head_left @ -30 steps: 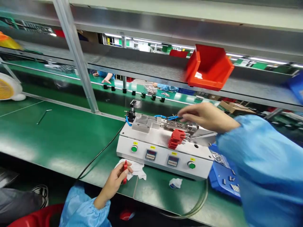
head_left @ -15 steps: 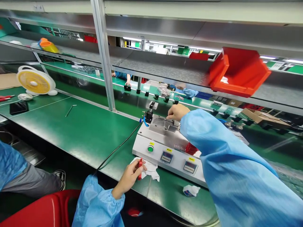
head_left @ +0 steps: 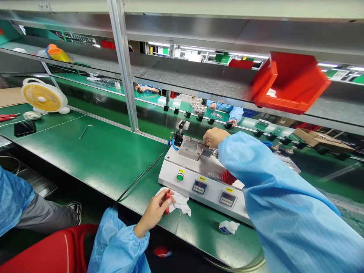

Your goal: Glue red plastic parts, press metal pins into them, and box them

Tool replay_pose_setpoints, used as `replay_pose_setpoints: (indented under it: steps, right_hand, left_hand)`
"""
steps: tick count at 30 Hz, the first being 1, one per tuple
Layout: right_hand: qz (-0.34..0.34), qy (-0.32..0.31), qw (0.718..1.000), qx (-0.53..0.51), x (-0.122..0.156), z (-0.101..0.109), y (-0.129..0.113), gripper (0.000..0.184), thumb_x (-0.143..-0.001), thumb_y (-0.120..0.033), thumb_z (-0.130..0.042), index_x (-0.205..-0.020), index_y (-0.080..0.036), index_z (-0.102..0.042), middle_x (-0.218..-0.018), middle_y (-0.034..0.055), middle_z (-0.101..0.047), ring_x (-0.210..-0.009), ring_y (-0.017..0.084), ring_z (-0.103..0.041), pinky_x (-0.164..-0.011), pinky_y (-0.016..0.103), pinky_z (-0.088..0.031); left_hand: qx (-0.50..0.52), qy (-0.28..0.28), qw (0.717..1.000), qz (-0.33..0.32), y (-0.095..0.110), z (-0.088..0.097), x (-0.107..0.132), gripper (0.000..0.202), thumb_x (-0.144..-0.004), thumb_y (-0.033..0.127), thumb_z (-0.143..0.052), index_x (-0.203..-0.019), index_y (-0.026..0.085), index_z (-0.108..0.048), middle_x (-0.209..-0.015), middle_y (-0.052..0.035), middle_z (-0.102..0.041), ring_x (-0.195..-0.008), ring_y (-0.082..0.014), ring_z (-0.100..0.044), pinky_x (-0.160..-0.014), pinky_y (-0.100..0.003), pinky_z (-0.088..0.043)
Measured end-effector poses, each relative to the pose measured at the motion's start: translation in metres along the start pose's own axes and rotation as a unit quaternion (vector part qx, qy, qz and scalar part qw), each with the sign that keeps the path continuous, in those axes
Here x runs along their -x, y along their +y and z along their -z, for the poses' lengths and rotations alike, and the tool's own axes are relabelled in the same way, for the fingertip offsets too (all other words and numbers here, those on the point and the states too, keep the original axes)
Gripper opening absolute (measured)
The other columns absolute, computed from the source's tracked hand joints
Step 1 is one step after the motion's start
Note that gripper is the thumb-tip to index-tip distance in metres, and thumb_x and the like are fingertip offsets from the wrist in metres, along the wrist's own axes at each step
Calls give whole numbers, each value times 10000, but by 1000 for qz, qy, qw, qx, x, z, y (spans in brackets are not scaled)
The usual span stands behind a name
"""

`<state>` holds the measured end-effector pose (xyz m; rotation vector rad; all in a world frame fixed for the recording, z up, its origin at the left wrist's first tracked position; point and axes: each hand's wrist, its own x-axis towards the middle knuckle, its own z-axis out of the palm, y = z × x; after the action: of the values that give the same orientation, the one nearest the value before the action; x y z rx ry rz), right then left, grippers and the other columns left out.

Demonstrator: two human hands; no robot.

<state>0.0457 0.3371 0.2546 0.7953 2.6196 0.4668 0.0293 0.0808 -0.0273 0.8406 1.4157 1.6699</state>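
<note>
Piece (head_left: 168, 195), red, clamped in grip of left hand (head_left: 153, 212) near white cloth (head_left: 182, 204) on surface (head_left: 113, 151); machine (head_left: 172, 175) beyond, right hand (head_left: 215, 137) at its top, that grip's hold impossible to tell.

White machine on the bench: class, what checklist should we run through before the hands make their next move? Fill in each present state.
1. Red piece held in the left hand: ok.
2. Right hand at the top of the white machine: ok.
3. Right hand's grip: cannot tell.
4. Green button clear of both hands: ok.
5. Red parts fully visible: not ok, right sleeve in front.
</note>
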Motion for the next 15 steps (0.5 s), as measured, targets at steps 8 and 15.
replay_pose_setpoints:
  steps: [8, 15]
  right_hand:
    - [21, 29, 999, -21, 5, 3, -6, 246, -937, -125, -647, -1142, -160, -780, -1159, 144, -706, -1079, 254, -673, -844, 273, -501]
    - [31, 39, 997, -54, 7, 0, -6, 302, -904, -37, -618, -1121, -142, -800, -1112, 152, -723, -1050, 251, -674, -839, 278, -479]
  left_hand:
    - [-2, 7, 1000, 2, 0, -2, 1, 440, -940, 509, -612, -1168, 134, -633, -1010, -106, -715, -703, -139, -573, -647, -263, -482]
    - [-1, 14, 1000, 12, 13, -2, 2, 463, -924, 544, -632, -1135, 131, -632, -963, -105, -732, -665, -129, -558, -642, -266, -475]
